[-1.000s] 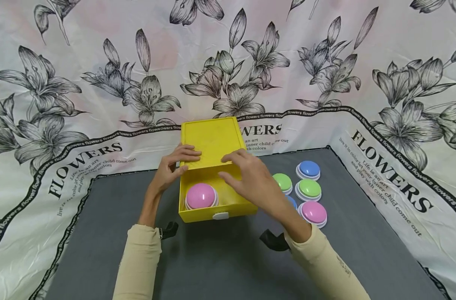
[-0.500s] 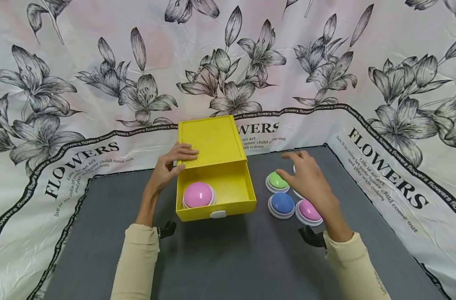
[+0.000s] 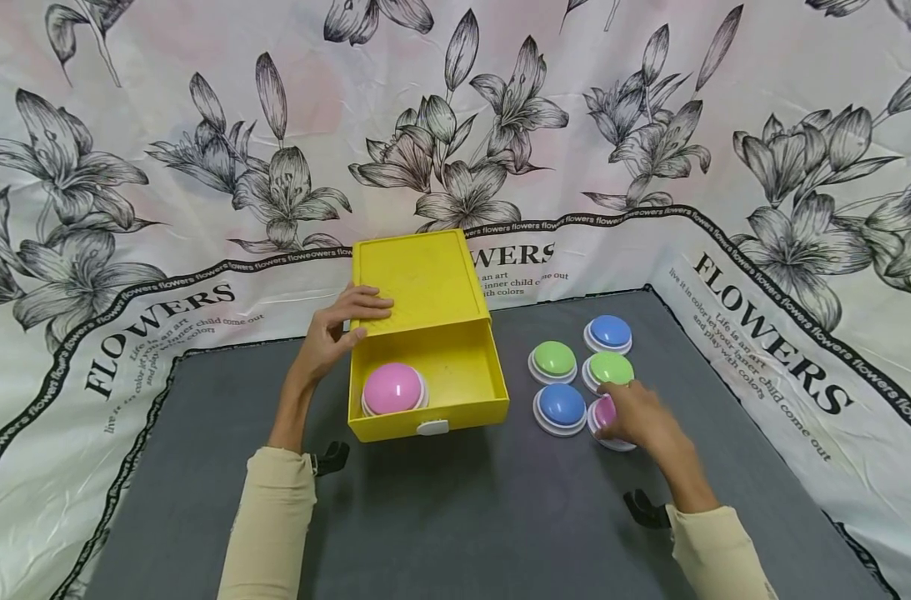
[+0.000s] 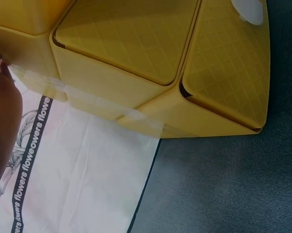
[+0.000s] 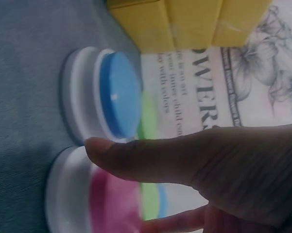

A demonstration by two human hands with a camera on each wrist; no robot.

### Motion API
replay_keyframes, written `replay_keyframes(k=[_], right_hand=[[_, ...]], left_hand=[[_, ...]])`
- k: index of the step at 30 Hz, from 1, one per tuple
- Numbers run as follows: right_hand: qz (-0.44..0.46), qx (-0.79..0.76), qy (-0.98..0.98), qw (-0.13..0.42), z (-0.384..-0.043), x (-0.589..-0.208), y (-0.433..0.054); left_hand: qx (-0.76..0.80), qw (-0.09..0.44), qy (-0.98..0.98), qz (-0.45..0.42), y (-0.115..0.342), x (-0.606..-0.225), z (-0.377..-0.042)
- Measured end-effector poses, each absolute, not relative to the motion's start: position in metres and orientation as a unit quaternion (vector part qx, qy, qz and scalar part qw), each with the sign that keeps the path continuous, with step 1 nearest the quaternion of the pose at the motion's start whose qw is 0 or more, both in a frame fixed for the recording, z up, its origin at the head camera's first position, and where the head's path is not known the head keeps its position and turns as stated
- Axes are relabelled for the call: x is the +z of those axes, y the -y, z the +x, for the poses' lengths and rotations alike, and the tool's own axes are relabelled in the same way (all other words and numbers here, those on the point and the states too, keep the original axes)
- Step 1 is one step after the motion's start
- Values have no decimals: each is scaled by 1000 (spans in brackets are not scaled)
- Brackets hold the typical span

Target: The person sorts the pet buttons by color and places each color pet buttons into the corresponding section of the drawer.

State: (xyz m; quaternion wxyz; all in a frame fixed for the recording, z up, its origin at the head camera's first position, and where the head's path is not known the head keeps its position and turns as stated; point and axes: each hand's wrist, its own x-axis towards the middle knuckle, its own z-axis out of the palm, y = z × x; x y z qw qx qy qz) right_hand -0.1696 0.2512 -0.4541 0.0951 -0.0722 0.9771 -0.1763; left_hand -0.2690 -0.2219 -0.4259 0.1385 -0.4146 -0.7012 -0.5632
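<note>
My left hand [image 3: 333, 329] rests at the left edge of a yellow drawer box [image 3: 421, 279], its fingers lying fairly straight across the top. A drawer [image 3: 463, 375] stands pulled out at the front, with a large pink push button [image 3: 392, 388] in its left part. To the right, my right hand [image 3: 638, 414] grips a second pink push button [image 3: 603, 412] on the table, thumb on the near side and fingers on the far side. The right wrist view has the thumb [image 5: 136, 158] over the white rim; the fingertips are partly hidden.
Beside the right hand are two blue buttons, one near [image 3: 562, 406] and one far [image 3: 611, 332], and two green buttons, left [image 3: 554, 359] and right [image 3: 609, 367]. A flowered cloth [image 3: 635, 150] hangs behind the dark grey table [image 3: 425, 525].
My right hand has moved from above the drawer, right and then down onto the pink button on the table. My left hand has stayed on the box.
</note>
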Motion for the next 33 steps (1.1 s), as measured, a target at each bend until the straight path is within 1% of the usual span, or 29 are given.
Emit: replay_keyframes(k=[8, 20, 23, 25, 33], right_hand=[[-39, -186, -978, 87, -168, -469, -252], [-11, -184, -977, 103, -172, -468, -249], [-10, -178, -979, 102, -170, -458, -248], [-15, -175, -980, 91, -168, -446, -247], [-71, -177, -982, 17, -159, -380, -223]], left_hand=[[-561, 139, 702, -417, 223, -426, -269], [-567, 137, 701, -410, 223, -426, -268], [-566, 139, 700, -411, 223, -427, -268], [-568, 140, 700, -410, 223, -427, -268], [-578, 136, 694, -408, 222, -428, -270]])
